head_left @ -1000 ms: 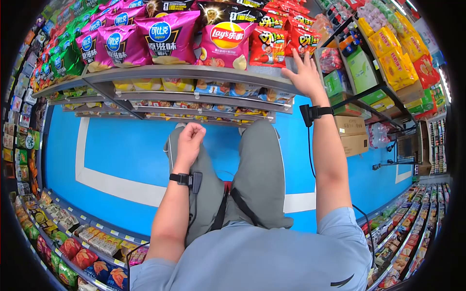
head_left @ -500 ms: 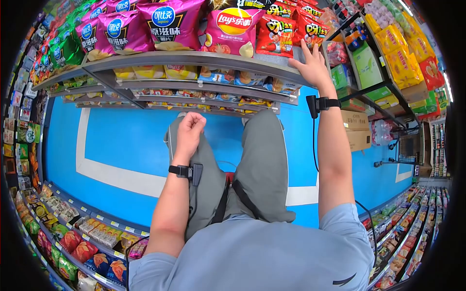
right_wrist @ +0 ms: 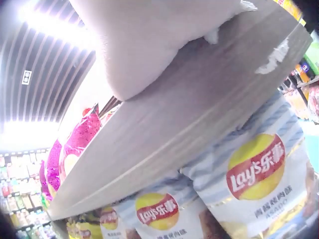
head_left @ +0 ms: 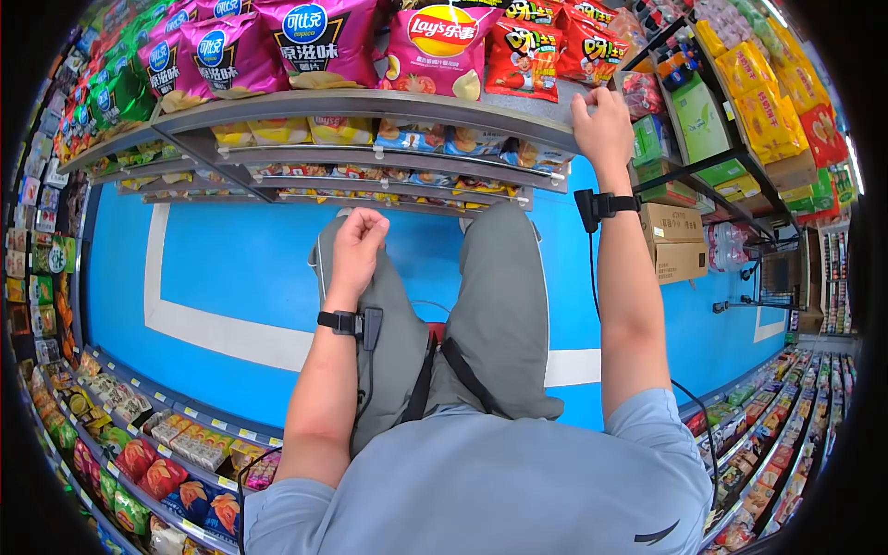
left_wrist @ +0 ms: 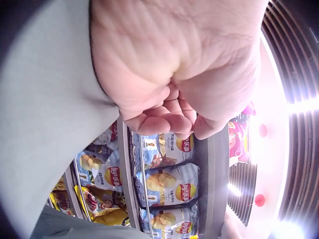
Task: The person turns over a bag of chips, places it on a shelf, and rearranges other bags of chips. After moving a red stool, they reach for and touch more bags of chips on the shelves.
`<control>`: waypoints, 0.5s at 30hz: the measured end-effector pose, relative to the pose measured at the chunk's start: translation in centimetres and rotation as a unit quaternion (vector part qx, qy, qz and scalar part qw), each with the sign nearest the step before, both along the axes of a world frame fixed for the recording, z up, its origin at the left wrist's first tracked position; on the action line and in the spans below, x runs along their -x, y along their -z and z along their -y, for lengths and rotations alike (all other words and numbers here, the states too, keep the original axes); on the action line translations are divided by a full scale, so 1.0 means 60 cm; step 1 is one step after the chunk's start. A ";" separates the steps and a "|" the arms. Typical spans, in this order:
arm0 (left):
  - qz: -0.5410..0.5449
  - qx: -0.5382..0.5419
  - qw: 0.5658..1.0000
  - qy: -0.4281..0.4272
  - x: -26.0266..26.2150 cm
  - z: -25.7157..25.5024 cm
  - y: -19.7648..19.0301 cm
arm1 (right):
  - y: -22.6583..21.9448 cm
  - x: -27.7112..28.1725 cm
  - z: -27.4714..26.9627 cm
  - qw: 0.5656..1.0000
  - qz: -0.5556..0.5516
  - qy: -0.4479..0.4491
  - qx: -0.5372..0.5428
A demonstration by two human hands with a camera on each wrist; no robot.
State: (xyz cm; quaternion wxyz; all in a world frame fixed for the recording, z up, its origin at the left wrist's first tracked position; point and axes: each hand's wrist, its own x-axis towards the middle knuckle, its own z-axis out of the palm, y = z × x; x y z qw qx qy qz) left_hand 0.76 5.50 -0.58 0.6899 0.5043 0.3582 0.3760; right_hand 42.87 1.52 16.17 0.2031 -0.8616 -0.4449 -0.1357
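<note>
My left hand (head_left: 357, 250) lies over the left knee of the grey trousers (head_left: 375, 314), its fingers loosely curled and holding nothing. In the left wrist view, the left palm and curled fingertips (left_wrist: 152, 124) show against the lower snack bags. At the right end of the top shelf (head_left: 370, 100), my right hand (head_left: 606, 137) grips the shelf edge with bent fingers. In the right wrist view, the thumb (right_wrist: 124, 92) lies over the shelf board and the other fingers are hidden. Closest to the right hand are red snack bags (head_left: 523, 60) on that shelf.
A pink Lay's bag (head_left: 437, 48) and purple chip bags (head_left: 324, 42) stand farther left. Blue-and-white Lay's bags (right_wrist: 256, 174) fill the tier beneath. A black-framed rack (head_left: 731, 120) and cardboard boxes (head_left: 675, 242) stand to the right. Blue floor (head_left: 240, 259) lies below.
My right hand has drawn back from beside the red bags to the shelf's end, its spread, straight fingers now bent. The left hand stays over the knee. The view has shifted slightly.
</note>
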 end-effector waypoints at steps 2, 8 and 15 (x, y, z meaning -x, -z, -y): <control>-0.003 0.000 1.000 0.001 -0.002 0.002 -0.004 | -0.006 0.009 0.000 0.999 -0.034 0.035 0.014; -0.004 0.010 1.000 0.004 0.000 0.003 0.000 | -0.008 0.014 0.001 0.998 -0.033 0.027 0.045; -0.005 0.002 1.000 -0.001 0.002 0.002 0.001 | -0.003 0.012 -0.001 0.999 -0.020 0.020 0.044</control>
